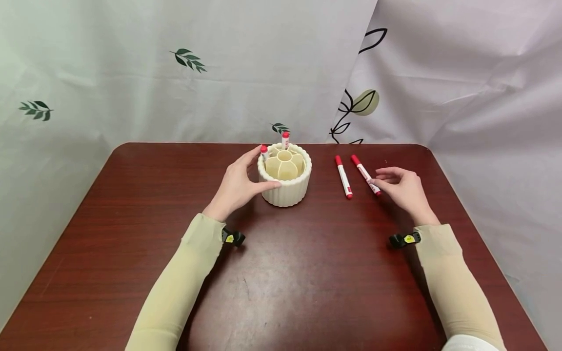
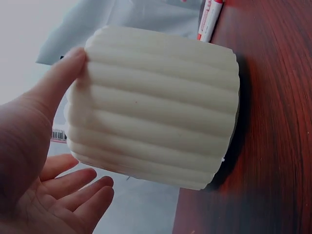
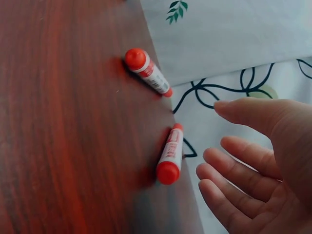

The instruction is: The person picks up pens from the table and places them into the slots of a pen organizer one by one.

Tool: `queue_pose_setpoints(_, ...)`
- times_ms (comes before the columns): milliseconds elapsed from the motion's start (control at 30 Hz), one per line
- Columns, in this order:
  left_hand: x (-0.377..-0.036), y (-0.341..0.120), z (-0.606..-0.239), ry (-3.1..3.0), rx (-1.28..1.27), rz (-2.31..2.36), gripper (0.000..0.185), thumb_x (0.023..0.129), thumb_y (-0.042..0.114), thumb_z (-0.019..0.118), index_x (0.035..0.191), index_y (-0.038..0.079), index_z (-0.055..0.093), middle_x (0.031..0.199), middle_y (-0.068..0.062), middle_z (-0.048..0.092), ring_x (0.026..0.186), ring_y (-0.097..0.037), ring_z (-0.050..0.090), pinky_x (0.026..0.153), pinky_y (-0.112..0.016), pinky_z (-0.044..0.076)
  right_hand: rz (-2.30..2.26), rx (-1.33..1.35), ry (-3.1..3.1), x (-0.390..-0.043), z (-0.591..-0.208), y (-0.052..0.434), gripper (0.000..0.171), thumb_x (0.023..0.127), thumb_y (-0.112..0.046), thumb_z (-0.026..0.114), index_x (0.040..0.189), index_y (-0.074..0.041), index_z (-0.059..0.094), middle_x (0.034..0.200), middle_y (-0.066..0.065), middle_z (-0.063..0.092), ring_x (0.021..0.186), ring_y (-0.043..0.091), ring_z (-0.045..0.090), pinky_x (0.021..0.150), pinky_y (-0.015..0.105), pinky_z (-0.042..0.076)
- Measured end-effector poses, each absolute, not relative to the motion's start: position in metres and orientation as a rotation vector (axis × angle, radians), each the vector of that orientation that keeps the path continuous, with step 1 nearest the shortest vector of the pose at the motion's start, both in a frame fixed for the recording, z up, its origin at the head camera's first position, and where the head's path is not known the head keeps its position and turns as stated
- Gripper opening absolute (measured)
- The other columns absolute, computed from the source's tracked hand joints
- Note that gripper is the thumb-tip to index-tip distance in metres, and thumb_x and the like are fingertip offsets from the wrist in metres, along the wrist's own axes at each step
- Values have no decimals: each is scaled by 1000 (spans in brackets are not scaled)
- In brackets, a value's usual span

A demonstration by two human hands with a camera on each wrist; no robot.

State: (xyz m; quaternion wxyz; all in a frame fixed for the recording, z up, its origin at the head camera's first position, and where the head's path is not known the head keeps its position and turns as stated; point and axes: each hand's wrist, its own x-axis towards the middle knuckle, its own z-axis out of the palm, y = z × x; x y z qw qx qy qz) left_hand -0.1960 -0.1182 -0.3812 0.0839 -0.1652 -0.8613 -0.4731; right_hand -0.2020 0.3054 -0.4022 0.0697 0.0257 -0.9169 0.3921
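Note:
A cream, ribbed pen holder [image 1: 287, 193] with petal-shaped compartments stands upright on the table. Two red-capped markers stand in it, one at the left [image 1: 264, 152] and one at the back [image 1: 285, 141]. My left hand [image 1: 239, 187] spans its left side, the straight thumb touching the front rim; in the left wrist view the other fingers hang loosely beside the ribbed wall [image 2: 156, 107]. Two red-and-white markers lie right of the holder, a left one [image 1: 344, 178] and a right one [image 1: 365, 174]. Over the right marker's near end hovers my right hand [image 1: 406, 192], fingers relaxed and holding nothing.
The dark red wooden table [image 1: 281, 292] has its back edge just behind the holder. White curtains [image 1: 131, 73] with leaf prints hang behind it and at the sides. Black straps with small cameras sit on both wrists.

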Motion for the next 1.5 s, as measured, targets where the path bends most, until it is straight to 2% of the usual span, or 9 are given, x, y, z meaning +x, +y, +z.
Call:
queue_pose_setpoints(100,-198,-118,-383,-2591,-495,-1422,104,72,50,92,156,15,42,151,5,49,135,-8,46,110,-32,41,1156,64,-2760,-202,-406,306,40,89,-28,82,119,-3,74,105,14,74,78,-6,64,67,11,50)
queue_pose_setpoints(200,-201,-117,-384,-2573,-520,-1489,106,71,45,94,157,14,41,153,5,47,136,-8,45,112,-33,40,1150,63,-2750,-201,-409,307,41,88,-27,83,118,0,74,104,16,74,77,-7,64,65,10,50)
queue_pose_setpoints(367,-205,-115,-388,-2533,-550,-1621,101,71,38,95,155,14,44,148,8,52,133,-7,49,111,-29,40,1142,46,-2747,-200,-412,305,42,87,-26,84,117,1,74,104,17,75,75,-8,63,62,10,50)
queue_pose_setpoints(633,-207,-115,-386,-2512,-480,-1735,98,69,26,98,153,13,48,147,2,54,131,-13,53,111,-31,41,1066,0,-2786,-200,-416,302,41,84,-28,87,113,-2,76,96,16,75,73,2,65,61,13,48)
queue_pose_setpoints(833,-207,-116,-383,-2541,-441,-1739,98,68,24,98,152,13,49,147,0,54,130,-16,55,110,-33,42,1018,13,-2793,-200,-418,299,39,81,-24,90,109,0,77,90,14,75,69,0,63,62,17,47)
queue_pose_setpoints(1133,-208,-118,-385,-2548,-454,-1726,96,68,34,98,150,17,52,144,4,57,127,-12,57,108,-31,44,974,9,-2828,-199,-421,297,37,84,-21,87,110,3,76,88,15,74,78,25,67,69,31,46)
queue_pose_setpoints(1500,-209,-118,-385,-2550,-442,-1729,97,67,36,98,151,18,52,143,6,57,126,-11,57,107,-30,44,946,4,-2839,-200,-420,296,28,86,-17,83,106,2,78,87,13,75,73,16,67,68,29,46)
